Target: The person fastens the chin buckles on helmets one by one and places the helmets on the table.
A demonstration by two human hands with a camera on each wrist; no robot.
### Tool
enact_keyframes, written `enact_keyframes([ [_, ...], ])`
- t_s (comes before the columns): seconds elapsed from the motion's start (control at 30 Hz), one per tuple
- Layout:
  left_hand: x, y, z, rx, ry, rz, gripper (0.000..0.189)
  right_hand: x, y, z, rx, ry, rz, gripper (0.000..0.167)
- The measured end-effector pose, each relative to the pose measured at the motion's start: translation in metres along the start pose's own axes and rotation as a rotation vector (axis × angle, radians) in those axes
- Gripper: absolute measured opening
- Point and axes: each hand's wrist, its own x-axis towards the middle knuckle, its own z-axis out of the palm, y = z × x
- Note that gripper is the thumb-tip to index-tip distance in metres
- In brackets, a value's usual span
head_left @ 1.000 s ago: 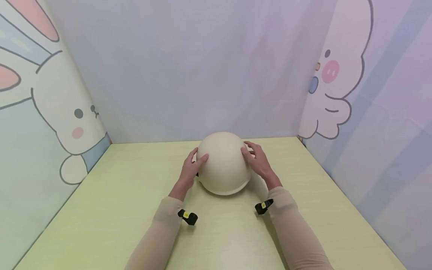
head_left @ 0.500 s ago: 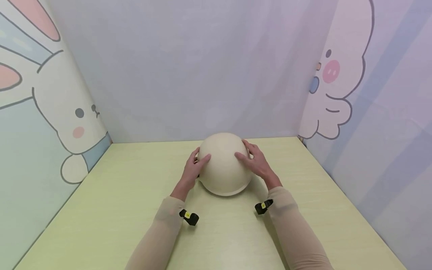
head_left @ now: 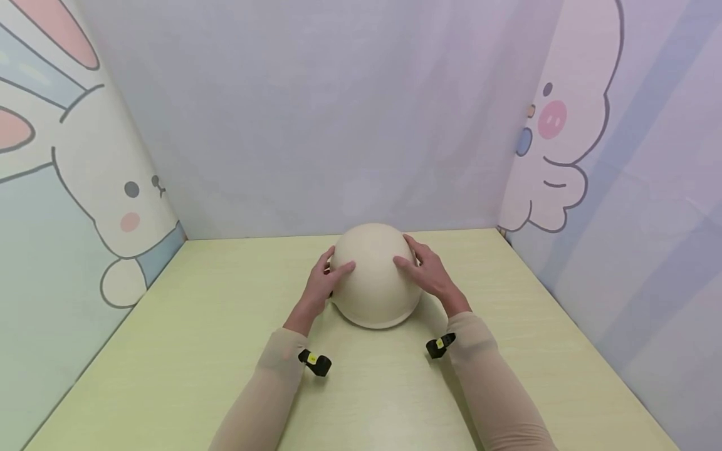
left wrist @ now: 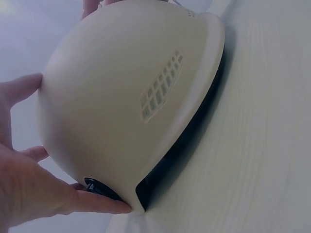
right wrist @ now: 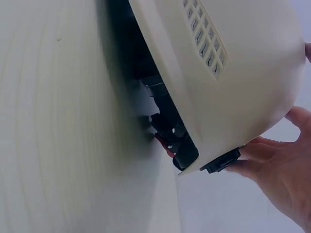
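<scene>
A cream hard hat (head_left: 375, 294) with a smooth dome sits at the middle of the table in the head view, its rim towards me. My left hand (head_left: 320, 285) grips its left side, thumb on the shell; the left wrist view shows fingers (left wrist: 102, 203) by the lower edge and a grid-like vent (left wrist: 163, 85). On the opposite side my right hand (head_left: 431, 272) holds the shell, its thumb on the dome. In the right wrist view, dark inner fittings (right wrist: 172, 131) and a black side knob (right wrist: 221, 161) show under the rim, which stands apart from the table there.
The pale wood-grain table (head_left: 225, 351) reaches back to a plain cloth wall (head_left: 316, 125). Side walls carry a cartoon rabbit (head_left: 107, 194) and a cartoon pink-cheeked figure (head_left: 575, 113). A small black camera (head_left: 316, 363) is worn on each wrist.
The right thumb has shifted inward onto the dome, and the left thumb sits slightly further in. The hard hat has moved a very little towards me and to the right.
</scene>
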Motion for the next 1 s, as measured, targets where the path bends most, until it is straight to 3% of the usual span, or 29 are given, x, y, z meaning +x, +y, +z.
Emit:
enact_keyframes([
  [0.47,0.004,-0.0047,-0.0007,0.031,-0.028,0.008,0.089,-0.0001,-0.0052,0.0033,-0.035,0.035,-0.112,0.069],
  [0.7,0.0037,-0.0022,0.002,0.069,0.017,0.033,0.087,0.002,-0.0037,0.0001,-0.038,0.01,-0.104,0.066],
  [1.0,0.0048,-0.0027,0.0034,0.061,0.022,0.049,0.086,0.0024,-0.002,-0.0028,-0.041,-0.01,-0.103,0.066],
])
